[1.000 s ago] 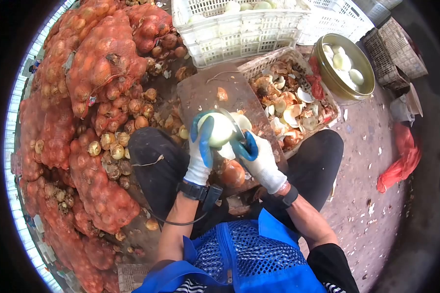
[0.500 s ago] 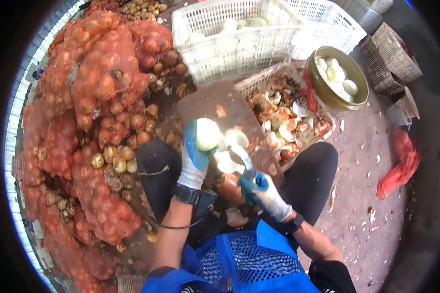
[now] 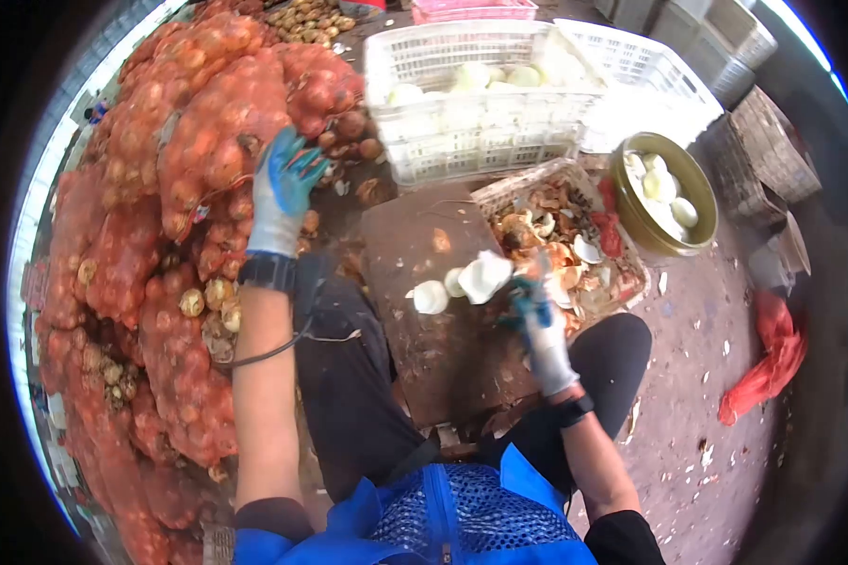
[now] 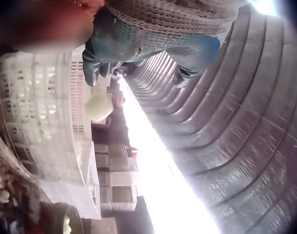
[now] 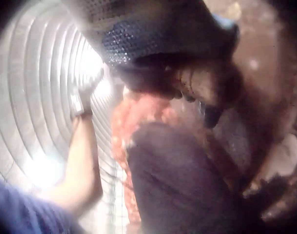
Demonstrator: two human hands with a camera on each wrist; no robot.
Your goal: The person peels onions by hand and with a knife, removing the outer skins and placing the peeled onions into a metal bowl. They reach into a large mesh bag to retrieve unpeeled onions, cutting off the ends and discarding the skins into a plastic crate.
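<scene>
My left hand (image 3: 287, 193), in a white glove with blue-green coating, is raised over the mesh sacks of onions (image 3: 221, 141), fingers spread and holding nothing. In the left wrist view a peeled onion (image 4: 98, 107) hangs in the air beyond the fingers, apart from them, beside the white crate (image 4: 36, 97). My right hand (image 3: 542, 325), similarly gloved and blurred by motion, grips a peeling knife at the board's right side; its blade is smeared. Pale onion layers (image 3: 485, 276) and a rounded white piece (image 3: 431, 298) are at the middle of the brown board (image 3: 433, 367).
A white crate (image 3: 481, 137) with peeled onions stands behind the board. To the right are a basket of onion skins (image 3: 636, 282) and an olive bucket (image 3: 697, 240) of peeled onions. Loose unpeeled onions (image 3: 219, 292) lie left of my knee. A red mesh bag (image 3: 763, 367) lies on the floor.
My left hand has let go of the peeled onion and swung up and left. My right hand has moved up and right with the knife. The brown-skinned piece has gone from the board's front.
</scene>
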